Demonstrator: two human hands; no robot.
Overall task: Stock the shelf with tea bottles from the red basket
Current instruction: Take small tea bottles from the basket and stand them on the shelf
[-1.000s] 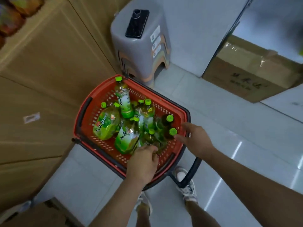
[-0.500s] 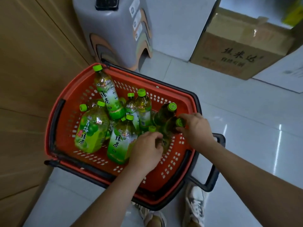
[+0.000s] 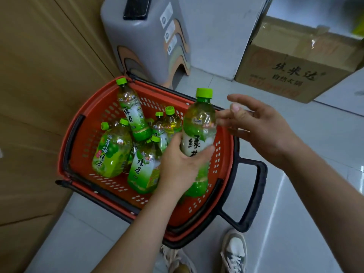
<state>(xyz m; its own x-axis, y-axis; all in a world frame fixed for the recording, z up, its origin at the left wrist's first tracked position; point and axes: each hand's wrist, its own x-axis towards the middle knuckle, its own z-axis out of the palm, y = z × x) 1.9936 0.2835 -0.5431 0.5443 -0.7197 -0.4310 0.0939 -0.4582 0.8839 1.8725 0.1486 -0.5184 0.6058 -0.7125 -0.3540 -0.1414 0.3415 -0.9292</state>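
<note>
A: What are the fingers doing?

B: The left hand is wrapped round a green tea bottle, upright above the red basket. The right hand is spread wide beside the bottle's shoulder, holding nothing.

A: And the others?

B: More green-capped tea bottles lie jumbled in the basket, on the tiled floor near a grey plastic stool and a cardboard box.
</note>
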